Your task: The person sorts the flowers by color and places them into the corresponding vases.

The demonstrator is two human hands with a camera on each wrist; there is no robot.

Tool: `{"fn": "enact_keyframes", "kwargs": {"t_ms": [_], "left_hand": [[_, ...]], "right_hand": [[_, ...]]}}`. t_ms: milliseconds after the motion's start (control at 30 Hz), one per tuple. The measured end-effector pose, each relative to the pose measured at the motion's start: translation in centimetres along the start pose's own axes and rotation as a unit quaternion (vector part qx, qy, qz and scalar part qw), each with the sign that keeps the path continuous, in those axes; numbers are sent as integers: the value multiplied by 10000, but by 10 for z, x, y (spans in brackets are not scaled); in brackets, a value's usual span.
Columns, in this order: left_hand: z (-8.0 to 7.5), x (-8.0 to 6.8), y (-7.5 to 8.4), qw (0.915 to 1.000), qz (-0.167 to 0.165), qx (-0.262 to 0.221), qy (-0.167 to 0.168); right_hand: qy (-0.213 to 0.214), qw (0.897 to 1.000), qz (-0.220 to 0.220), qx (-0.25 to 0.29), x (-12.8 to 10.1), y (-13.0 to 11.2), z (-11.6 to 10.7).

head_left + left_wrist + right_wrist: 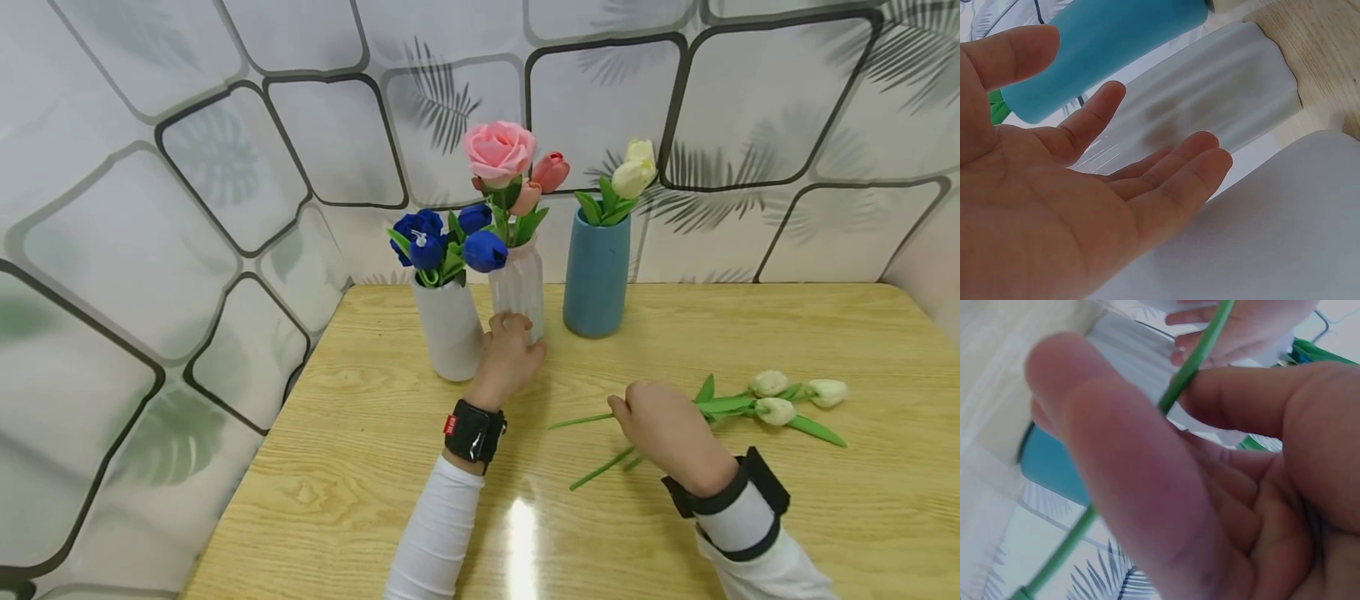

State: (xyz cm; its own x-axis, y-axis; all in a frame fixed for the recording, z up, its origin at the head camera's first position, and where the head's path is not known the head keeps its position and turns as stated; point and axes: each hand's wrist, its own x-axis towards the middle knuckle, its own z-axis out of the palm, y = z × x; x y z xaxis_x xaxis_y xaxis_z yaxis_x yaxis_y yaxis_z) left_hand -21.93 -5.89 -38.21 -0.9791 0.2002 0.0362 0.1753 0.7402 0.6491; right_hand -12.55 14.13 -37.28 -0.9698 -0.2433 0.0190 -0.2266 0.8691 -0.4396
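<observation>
A: Why do the hands sit apart?

B: The left hand (pixel 508 357), fingers spread, rests against the ribbed vase (pixel 519 287), likely to steady it; the right hand (pixel 660 423) pinches a green stem (pixel 581 420) lying on the counter (pixel 750 533).

A: And around them?

B: 3 vases line a leaf-patterned wall (pixel 135 250); 3 white tulips (pixel 776 408) lie just beyond the right hand.
</observation>
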Motion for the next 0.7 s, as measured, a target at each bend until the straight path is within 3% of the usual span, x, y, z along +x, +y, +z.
{"fn": "enact_keyframes", "kwargs": {"t_ms": [167, 267, 367, 433, 500, 567, 633, 700], "left_hand": [[0, -1, 2, 9999, 99, 12, 13], [0, -4, 4, 9997, 128, 177, -141], [1, -6, 6, 9979, 119, 338, -538], [2, -7, 7, 9954, 101, 425, -853], [5, -7, 7, 9929, 73, 474, -1086], [9, -6, 7, 9912, 80, 595, -1178], [14, -6, 6, 9903, 87, 688, -1205], [19, -4, 6, 9901, 98, 682, -1219]], "right_hand": [[715, 9971, 159, 198, -2, 0, -11], [1345, 9890, 158, 595, -1, 3, -12], [2095, 9688, 185, 1314, 1, 6, -8], [2617, 9450, 215, 1948, 4, 7, -4], [3117, 9084, 241, 2778, 7, 8, 2], [3458, 8585, 352, 3771, 10, 7, 6], [3602, 7941, 565, 4863, 12, 4, 10], [3510, 7200, 913, 5916, 13, 1, 13]]}}
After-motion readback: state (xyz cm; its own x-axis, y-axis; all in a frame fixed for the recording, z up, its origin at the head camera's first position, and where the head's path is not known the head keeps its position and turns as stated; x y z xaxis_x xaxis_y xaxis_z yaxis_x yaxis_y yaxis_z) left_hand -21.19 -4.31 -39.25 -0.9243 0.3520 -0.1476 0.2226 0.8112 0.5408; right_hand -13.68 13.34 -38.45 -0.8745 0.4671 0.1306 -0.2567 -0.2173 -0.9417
